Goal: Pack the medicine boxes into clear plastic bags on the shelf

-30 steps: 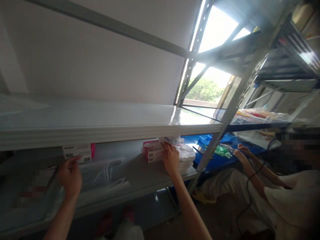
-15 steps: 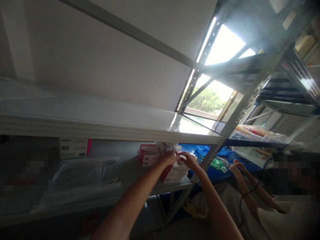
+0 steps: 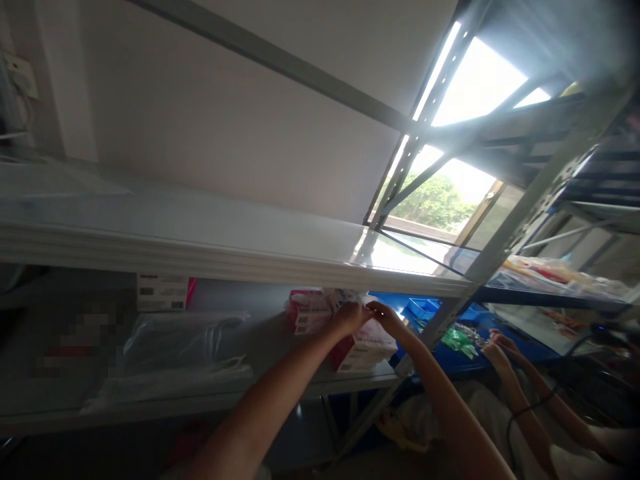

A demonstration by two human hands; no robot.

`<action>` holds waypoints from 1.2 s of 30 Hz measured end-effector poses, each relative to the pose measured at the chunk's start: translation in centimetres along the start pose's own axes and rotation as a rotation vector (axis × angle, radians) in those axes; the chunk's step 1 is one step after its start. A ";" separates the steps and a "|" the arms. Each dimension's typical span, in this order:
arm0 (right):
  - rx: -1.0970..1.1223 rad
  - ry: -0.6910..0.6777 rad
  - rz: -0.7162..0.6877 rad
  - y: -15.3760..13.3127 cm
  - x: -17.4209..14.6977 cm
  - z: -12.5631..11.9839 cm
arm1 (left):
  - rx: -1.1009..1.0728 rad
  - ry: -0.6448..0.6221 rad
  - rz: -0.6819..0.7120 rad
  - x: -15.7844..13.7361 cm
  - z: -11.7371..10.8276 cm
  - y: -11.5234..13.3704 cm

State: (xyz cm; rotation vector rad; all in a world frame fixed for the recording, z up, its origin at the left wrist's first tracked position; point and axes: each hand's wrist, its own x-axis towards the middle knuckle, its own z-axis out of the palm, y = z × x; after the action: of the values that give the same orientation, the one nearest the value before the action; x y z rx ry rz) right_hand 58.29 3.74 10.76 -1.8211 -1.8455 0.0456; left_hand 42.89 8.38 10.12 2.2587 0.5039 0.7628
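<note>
My left hand [image 3: 351, 316] and my right hand [image 3: 384, 316] meet at the fingertips above the lower shelf, fingers closed in a pinch. What lies between them is too small to make out. Right behind them is crumpled clear plastic wrapping [image 3: 340, 295]. Pink-and-white boxes [image 3: 311, 319] with printed labels stand left of my hands. Below my right hand sits a stack of similar white boxes [image 3: 367, 355], partly covered by my wrists.
A flat clear plastic bag [image 3: 173, 343] and another white box [image 3: 163, 293] lie to the left. The upper shelf edge [image 3: 225, 257] runs just above my hands. A metal post [image 3: 450, 313] rises at right; beyond it a co-worker's hands [image 3: 500, 350] are near green plastic pieces [image 3: 460, 343].
The view has shifted left, so everything appears further right. My fingertips have come together; before, my right fingers were slightly apart from the left.
</note>
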 end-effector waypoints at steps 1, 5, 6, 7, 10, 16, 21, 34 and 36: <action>0.071 -0.005 -0.028 -0.4 0.1 -0.1 | 0.002 0.018 0.005 -0.5 -0.7 0.1; 0.240 -0.045 -0.074 -3.2 0.1 0.4 | 0.013 0.076 0.008 -3.0 -4.1 0.1; 0.259 -0.055 -0.086 -4.3 0.1 0.7 | 0.011 0.070 0.013 -3.8 -5.2 -0.2; 0.263 -0.061 -0.103 -5.5 0.1 1.2 | 0.007 0.054 0.014 -4.7 -6.3 -0.5; 0.175 -0.049 -0.149 -9.7 -0.1 3.6 | -0.043 -0.023 -0.002 -7.8 -9.7 -2.4; -0.072 0.008 -0.154 -17.3 0.6 10.4 | -0.180 0.114 -0.125 -14.0 -12.6 -8.8; -0.124 -0.083 -0.199 -19.9 2.3 15.4 | -0.094 0.331 -0.236 -17.0 -12.6 -13.4; 0.044 0.110 -0.329 -16.7 3.4 21.0 | 0.426 0.361 -0.379 -21.1 -14.5 -14.1; 0.130 0.157 -0.282 -16.0 3.2 20.9 | 0.558 0.370 -0.359 -21.4 -14.8 -13.5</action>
State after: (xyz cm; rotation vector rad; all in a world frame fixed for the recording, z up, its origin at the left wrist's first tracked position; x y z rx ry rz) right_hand 35.60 12.50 0.31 -1.4225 -1.9204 -0.0763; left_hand 15.41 13.33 1.10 2.4080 1.4046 0.9362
